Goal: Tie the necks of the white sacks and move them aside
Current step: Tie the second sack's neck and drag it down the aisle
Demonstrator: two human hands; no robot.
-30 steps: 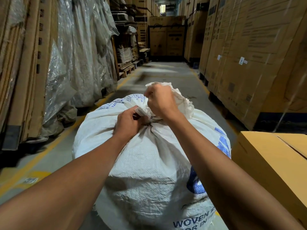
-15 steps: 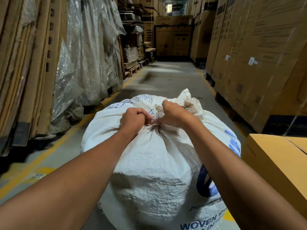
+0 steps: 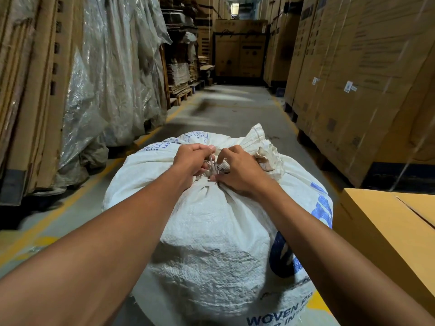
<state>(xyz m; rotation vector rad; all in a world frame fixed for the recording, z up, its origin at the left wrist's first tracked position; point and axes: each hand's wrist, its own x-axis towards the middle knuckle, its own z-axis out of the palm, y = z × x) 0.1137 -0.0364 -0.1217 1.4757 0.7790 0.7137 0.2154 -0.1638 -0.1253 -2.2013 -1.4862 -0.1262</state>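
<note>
Both hands meet at the gathered neck (image 3: 217, 169) of the white sack (image 3: 211, 231), which stands full and upright in the aisle directly below the grip. The left hand (image 3: 191, 161) has its fingers curled round a thin pale tie strip (image 3: 211, 164) and holds it up from the bunch, most likely so the wrap stays taut and cannot loosen. The right hand (image 3: 237, 169) pinches the neck and the strip from the other side, thumb low against the fabric, seemingly pinning the bunch closed while the knot is worked (how far the knot is formed is hidden between the fingers).

Just beyond the right hand, the loose mouth of the sack (image 3: 261, 147) flares up and away from the pinch, kept clear of the tie. The cloth below the grip is pulled into tight pleats, a sign the neck is cinched hard.

To the right of the grip, and lower, sits a closed cardboard box (image 3: 386, 222), close beside the sack. Tall cartons (image 3: 353, 67) line that side, plastic-wrapped stacks (image 3: 113, 67) the left.

As I judge it, tying is under way and moving the sack aside has not begun.
</note>
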